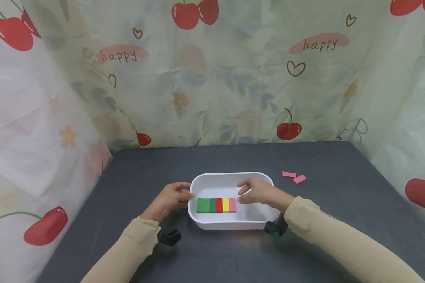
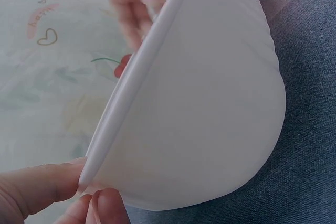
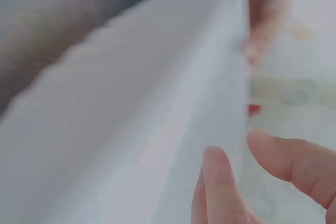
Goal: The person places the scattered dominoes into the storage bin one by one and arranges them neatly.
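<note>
A white plastic tub (image 1: 230,226) stands on the dark table. In it, at the left, lies a tight row of flat coloured blocks: green blocks (image 1: 206,205), a red block (image 1: 219,205), a yellow block (image 1: 226,205) and a pink block (image 1: 232,204). My left hand (image 1: 170,199) pinches the tub's left rim between thumb and fingers, as the left wrist view confirms. Over the tub, just right of the pink block, my right hand (image 1: 256,191) has its thumb and fingers spread apart. No object shows between them in the right wrist view.
Two loose pink blocks, a flat one (image 1: 288,174) and a tilted one (image 1: 299,179), lie on the table (image 1: 156,165) behind the tub to the right. A patterned curtain (image 1: 230,98) encloses the back and sides. Dark wrist cameras hang under both forearms, close to the tub's front.
</note>
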The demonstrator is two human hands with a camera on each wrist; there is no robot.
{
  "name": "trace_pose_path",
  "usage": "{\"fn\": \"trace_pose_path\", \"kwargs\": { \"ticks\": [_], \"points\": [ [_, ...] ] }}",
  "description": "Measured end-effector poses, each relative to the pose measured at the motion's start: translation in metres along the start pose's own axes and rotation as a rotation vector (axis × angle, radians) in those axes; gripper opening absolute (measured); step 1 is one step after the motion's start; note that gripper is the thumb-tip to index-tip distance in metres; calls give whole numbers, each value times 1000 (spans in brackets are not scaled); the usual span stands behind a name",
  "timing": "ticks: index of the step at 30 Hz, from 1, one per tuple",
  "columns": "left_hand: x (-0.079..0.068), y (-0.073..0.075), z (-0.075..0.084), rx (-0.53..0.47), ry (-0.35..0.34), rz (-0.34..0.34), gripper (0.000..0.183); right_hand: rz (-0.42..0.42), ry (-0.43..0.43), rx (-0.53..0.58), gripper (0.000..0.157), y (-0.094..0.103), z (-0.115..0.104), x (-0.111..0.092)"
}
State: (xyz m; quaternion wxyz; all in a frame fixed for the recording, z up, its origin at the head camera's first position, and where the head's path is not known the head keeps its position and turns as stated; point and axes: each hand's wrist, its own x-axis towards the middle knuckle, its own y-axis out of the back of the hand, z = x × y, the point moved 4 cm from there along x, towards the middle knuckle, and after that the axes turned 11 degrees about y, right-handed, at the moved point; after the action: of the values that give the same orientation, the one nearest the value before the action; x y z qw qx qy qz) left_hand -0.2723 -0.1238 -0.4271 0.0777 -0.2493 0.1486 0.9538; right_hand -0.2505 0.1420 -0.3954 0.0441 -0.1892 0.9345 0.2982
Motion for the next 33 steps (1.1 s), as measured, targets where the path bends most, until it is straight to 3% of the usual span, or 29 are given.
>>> {"fn": "trace_pose_path", "kwargs": {
  "ticks": [8, 16, 24, 33],
  "points": [
    [1, 0, -1, 7, 6, 9, 43, 49, 130, 199, 58, 51, -11, -12],
    [1, -1, -1, 3, 18, 11, 43, 178, 226, 182, 61, 108, 16, -22],
    [2, -1, -1, 6, 22, 16, 44, 367, 160, 102, 57, 138, 71, -21],
    [1, -1, -1, 10, 11, 14, 44, 414, -9, 121, 61, 140, 128, -21]
  ]
}}
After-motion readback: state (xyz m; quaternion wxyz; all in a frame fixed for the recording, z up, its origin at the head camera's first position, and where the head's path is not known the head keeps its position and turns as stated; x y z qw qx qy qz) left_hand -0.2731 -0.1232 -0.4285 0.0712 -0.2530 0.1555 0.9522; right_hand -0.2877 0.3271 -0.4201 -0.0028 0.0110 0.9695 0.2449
